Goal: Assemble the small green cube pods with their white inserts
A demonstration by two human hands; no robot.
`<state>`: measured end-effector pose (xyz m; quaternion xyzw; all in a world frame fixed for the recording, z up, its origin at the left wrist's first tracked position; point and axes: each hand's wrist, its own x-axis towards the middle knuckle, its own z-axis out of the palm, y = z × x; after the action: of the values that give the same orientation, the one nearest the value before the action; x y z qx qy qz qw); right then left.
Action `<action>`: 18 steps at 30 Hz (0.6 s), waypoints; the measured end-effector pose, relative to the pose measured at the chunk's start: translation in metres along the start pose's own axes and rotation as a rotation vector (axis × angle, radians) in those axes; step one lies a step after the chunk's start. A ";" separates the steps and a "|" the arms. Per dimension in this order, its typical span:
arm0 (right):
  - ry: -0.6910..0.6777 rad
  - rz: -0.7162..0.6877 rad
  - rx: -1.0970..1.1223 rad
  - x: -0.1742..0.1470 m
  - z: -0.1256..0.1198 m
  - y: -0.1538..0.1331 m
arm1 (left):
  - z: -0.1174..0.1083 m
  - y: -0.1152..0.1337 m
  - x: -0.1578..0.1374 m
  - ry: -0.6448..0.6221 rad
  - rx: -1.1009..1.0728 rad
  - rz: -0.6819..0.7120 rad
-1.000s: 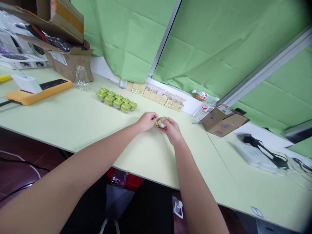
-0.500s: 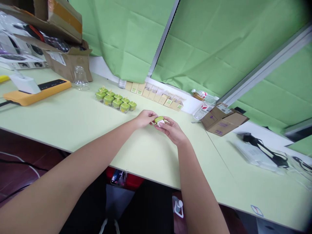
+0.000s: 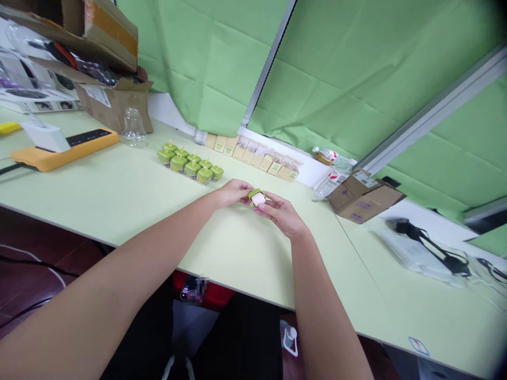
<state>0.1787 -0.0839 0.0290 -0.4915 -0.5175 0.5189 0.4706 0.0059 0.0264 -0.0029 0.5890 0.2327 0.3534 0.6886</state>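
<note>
Between my hands, just above the table point(image 3: 233, 243), is a small green square-rounded cap point(image 3: 251, 196) with a pale pinkish-white block point(image 3: 259, 199) set in its opening. My left hand point(image 3: 234, 193) pinches the cap's left side. From the right, my right hand point(image 3: 282, 212) grips it, with the thumb close to the pale block. The fingertips behind the cap are hidden. Beyond my left hand stand several small clear containers with matching green lids point(image 3: 192, 168), set in two rows.
A row of small beige cartons point(image 3: 259, 157) lines the wall. To the left are a clear jar point(image 3: 133, 129), a yellow power strip point(image 3: 79, 150) and an open cardboard box point(image 3: 122, 103). Plastic bottles point(image 3: 330, 180) and another cardboard box point(image 3: 362, 196) stand to the right.
The cap has turned in my fingers, so more of the pale block faces me. Both hands have stayed nearly in place, and the view has shifted slightly.
</note>
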 end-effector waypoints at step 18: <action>0.094 0.056 0.050 0.009 0.005 0.007 | 0.013 -0.005 0.000 0.078 0.429 0.302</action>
<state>0.1728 -0.0756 0.0215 -0.5175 -0.4677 0.5210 0.4918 0.0166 0.0180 -0.0053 0.7354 0.2379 0.4172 0.4781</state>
